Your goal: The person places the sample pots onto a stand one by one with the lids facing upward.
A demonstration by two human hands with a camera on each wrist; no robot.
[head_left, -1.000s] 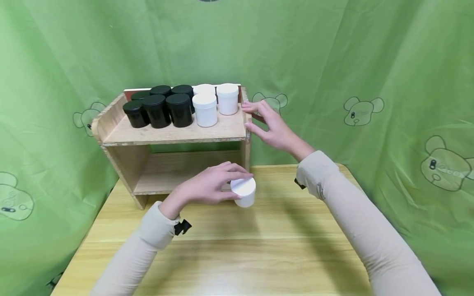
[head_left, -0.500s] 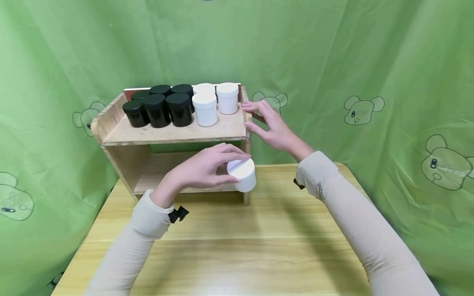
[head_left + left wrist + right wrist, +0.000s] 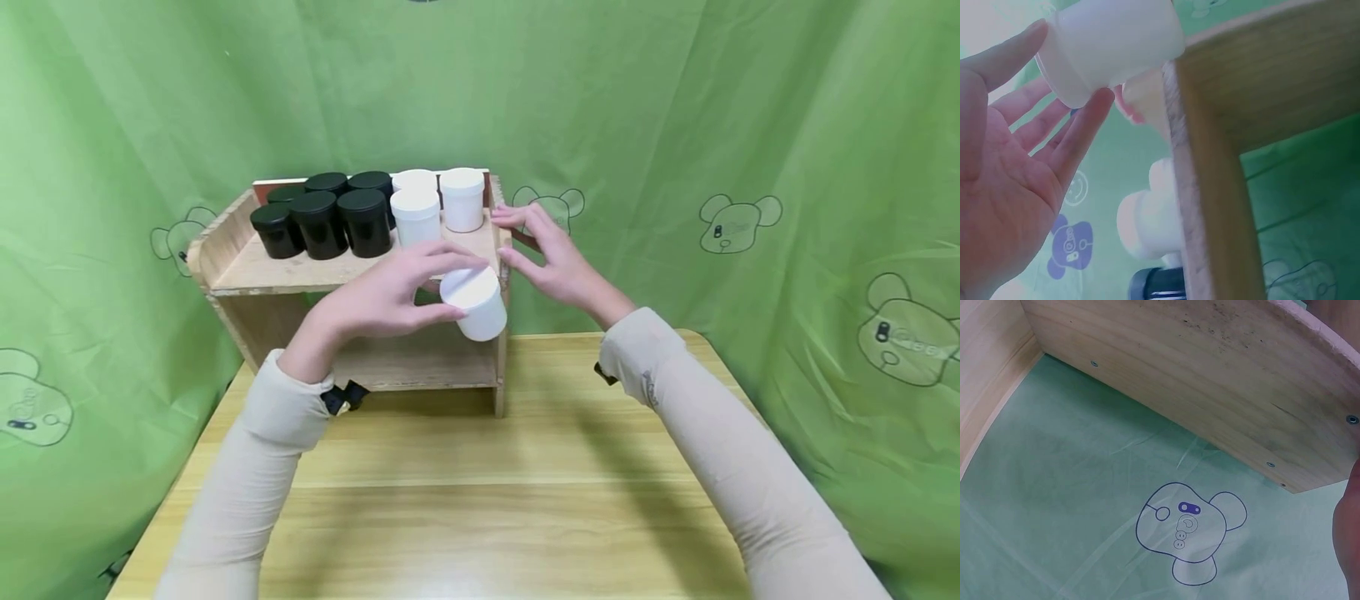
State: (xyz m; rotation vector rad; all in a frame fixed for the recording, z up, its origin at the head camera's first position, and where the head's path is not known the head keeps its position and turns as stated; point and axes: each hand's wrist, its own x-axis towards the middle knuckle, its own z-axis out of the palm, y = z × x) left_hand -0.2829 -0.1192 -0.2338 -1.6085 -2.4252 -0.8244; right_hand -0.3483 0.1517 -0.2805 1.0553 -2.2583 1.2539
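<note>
My left hand [image 3: 386, 292] pinches a white lidded jar [image 3: 480, 312] between thumb and fingers, just in front of the upper board's right front edge. The jar is tilted and off the table; in the left wrist view the jar [image 3: 1119, 44] appears close to the wooden edge. My right hand [image 3: 551, 258] rests its fingertips and thumb against the right side panel of the wooden shelf [image 3: 420, 375]. On the upper board stand more white jars [image 3: 462, 204] and several black jars [image 3: 365, 225], grouped to the left. My left hand partly hides a front white jar.
The shelf's raised side panels [image 3: 217, 242] border the upper board. Below it is an open lower compartment. The wooden table [image 3: 465, 508] extends in front, and a green printed curtain [image 3: 637, 108] hangs behind and at both sides.
My left hand has raised the white jar from low in front of the shelf to the upper board's front edge, slightly leftward. My right hand stays on the side panel.
</note>
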